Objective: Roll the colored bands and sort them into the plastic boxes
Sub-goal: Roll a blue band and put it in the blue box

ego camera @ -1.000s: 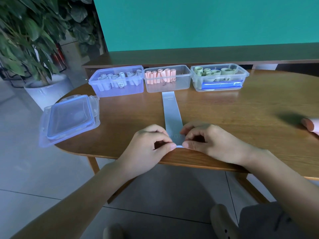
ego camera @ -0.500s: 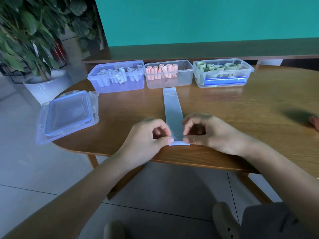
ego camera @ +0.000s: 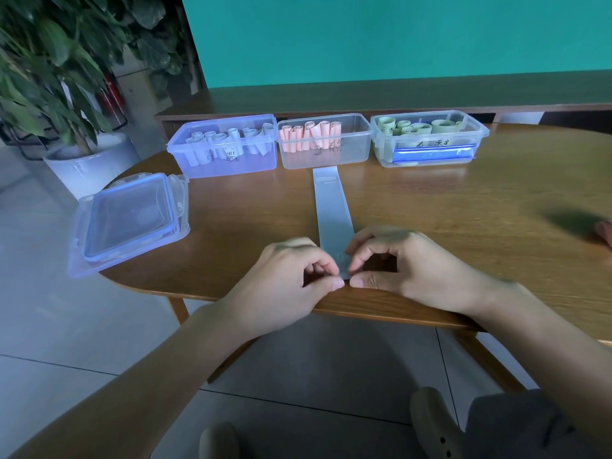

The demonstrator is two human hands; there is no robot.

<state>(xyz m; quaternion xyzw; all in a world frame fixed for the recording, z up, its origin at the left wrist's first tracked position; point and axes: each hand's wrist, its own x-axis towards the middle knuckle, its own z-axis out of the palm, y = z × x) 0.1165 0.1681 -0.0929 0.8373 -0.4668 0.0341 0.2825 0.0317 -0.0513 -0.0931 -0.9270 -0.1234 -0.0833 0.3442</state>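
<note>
A long pale blue band (ego camera: 331, 210) lies flat on the wooden table (ego camera: 463, 220), running from the middle box toward me. My left hand (ego camera: 291, 279) and my right hand (ego camera: 407, 266) pinch its near end between thumbs and curled fingers, thumb tips almost touching. At the back stand three plastic boxes: a blue box (ego camera: 228, 164) with pale blue rolls, a clear box (ego camera: 326, 159) with pink rolls, and a clear box (ego camera: 430, 160) with green rolls.
A stack of clear lids with a blue seal (ego camera: 129, 220) overhangs the table's left edge. A pink roll (ego camera: 604, 230) shows at the far right edge. A potted plant (ego camera: 66, 94) stands on the floor to the left. A low shelf runs behind the boxes.
My hands have closed in on the band's near end and their thumbs have come together. The view has shifted slightly; the band lies where it was.
</note>
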